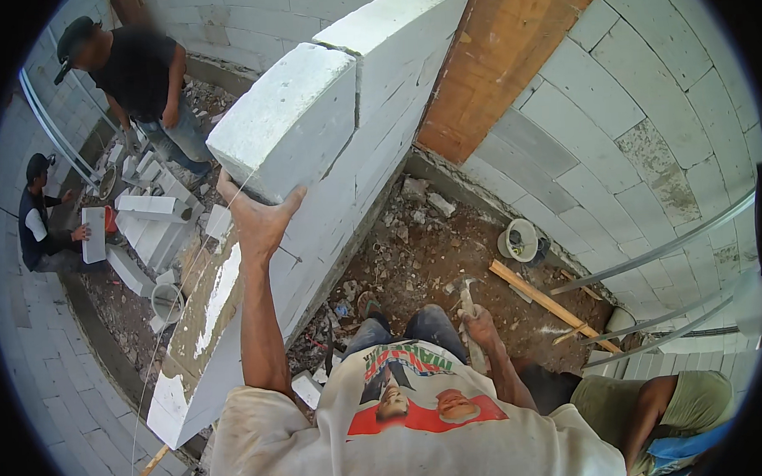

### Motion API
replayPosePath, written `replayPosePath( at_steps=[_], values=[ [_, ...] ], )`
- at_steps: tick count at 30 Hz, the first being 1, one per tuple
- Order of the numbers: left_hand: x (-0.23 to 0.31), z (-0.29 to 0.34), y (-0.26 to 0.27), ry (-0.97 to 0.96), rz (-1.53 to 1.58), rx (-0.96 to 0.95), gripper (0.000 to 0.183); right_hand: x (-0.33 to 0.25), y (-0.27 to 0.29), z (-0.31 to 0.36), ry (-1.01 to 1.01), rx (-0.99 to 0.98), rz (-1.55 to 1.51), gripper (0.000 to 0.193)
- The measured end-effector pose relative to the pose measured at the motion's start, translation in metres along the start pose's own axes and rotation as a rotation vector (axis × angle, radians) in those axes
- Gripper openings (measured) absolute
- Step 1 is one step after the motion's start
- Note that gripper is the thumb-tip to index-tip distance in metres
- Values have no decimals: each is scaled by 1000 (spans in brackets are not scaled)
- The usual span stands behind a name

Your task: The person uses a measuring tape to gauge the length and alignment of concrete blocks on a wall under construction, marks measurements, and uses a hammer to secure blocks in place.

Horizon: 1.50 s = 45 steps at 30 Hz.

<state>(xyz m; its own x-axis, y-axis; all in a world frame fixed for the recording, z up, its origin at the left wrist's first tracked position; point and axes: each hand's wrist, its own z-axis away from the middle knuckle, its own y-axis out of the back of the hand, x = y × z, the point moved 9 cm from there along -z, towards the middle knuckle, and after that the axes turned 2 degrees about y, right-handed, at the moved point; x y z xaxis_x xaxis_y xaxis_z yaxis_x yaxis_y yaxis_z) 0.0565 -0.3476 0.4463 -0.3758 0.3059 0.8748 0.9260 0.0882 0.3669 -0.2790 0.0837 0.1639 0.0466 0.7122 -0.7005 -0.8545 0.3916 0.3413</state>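
Observation:
My left hand (pixel 261 215) grips the near lower end of a white lightweight concrete block (pixel 289 128), thumb on its right face and fingers round the left side. The block sits on top of the half-built block wall (pixel 359 201), with a narrow gap between it and the block beyond. Down by my right leg, my right hand (pixel 480 325) is closed round the handle of a hammer (pixel 465 294), its head upward. A thin string runs along the wall's left side past my left hand. Grey mortar (pixel 200 299) coats the lower course nearer me, partly whitened.
Two co-workers are at the left, one standing (pixel 145 78), one crouching with a block (pixel 94 235) among rubble. Another person's arm (pixel 652 421) is at lower right. A bucket (pixel 518 240), a wooden plank (pixel 551 303) and metal strips (pixel 658 249) lie right. A wooden board (pixel 501 57) stands behind.

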Motion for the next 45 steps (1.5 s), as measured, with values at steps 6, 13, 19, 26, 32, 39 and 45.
replayPosePath(
  at_steps=[6, 13, 19, 26, 32, 39, 45],
  values=[
    [-6, -6, 7, -8, -72, 27, 120, -189, 35, -18, 247, -3, 8, 31],
    [5, -7, 6, 31, 32, 17, 119, -425, 54, 8, 811, -22, -20, 46],
    [8, -7, 8, 19, 13, 32, 124, -574, 29, 88, 1509, 57, 423, 51],
    [-11, 11, 32, -6, -450, -54, 144, -660, -57, 200, 2253, -240, 707, 52],
    [-14, 44, 21, -24, -772, 53, 114, -667, -165, 231, 2479, -417, 1275, 47],
    [-2, 62, 12, -26, -719, 289, 94, -652, -260, 242, 2211, -700, 1834, 52],
    [-11, 67, 12, -27, -655, 318, 80, -620, -311, 204, 2354, -723, 1824, 46]
  ],
)
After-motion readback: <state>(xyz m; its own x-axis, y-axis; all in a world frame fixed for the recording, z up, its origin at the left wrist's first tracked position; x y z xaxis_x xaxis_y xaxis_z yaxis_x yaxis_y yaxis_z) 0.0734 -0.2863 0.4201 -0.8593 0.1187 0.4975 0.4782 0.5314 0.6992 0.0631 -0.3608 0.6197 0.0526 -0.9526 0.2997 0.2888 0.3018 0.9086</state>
